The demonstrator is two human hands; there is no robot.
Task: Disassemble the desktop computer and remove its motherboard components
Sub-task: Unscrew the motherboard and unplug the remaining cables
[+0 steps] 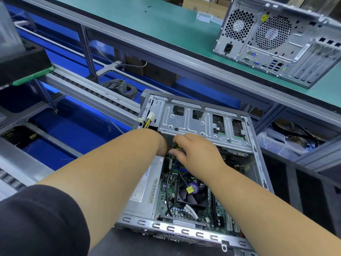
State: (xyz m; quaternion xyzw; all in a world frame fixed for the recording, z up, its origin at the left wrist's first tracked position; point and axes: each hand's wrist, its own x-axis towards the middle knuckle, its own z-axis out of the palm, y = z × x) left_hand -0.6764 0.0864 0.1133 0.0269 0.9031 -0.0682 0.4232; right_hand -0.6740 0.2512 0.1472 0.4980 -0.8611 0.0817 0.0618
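Under drive cage: both our hands reach into the open desktop case (258, 150), lying on its side just in front of us
motherboard (166, 206): not yet out, flat on the case floor beside the power supply (144, 189); CPU fan (191, 191) on top
risk: yanking the yellow-black cable (177, 145) at an angle could bend header pins; cage edge could scrape knuckles
left hand (160, 143): forearm straight in, hand tucked below the drive cage (201, 122), fingers hidden, we cannot tell their state
right hand (199, 154): palm down, fingers curled, seemingly pinching that cable
second tower (276, 41): on green surface (166, 24), well apart
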